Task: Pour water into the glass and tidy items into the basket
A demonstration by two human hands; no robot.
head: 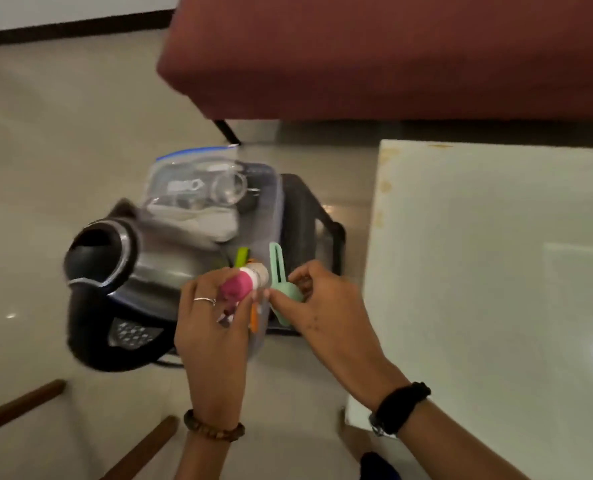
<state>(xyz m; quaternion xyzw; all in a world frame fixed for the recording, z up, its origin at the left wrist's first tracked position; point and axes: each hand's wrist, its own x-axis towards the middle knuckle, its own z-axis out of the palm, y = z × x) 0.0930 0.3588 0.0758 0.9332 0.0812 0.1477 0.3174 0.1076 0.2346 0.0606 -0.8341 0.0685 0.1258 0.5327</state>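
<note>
A clear plastic basket (277,206) stands on the floor. A steel and black electric kettle (115,271) lies tilted in it at the left. A zip bag (191,178), white cloth and a clear glass (229,188) fill its far end. My left hand (215,317) grips a small pink and white bottle-like item (244,282) over the basket's near end. My right hand (319,303) pinches a mint green clip (281,282) just right of it. A lime green piece (242,256) and an orange stick (254,317) poke up between my hands.
A white glossy table (495,271) stands to the right of the basket. A dark red sofa (392,57) fills the far side. A black tray or lid (308,220) lies beside the basket. Wooden legs (21,403) cross the near left floor.
</note>
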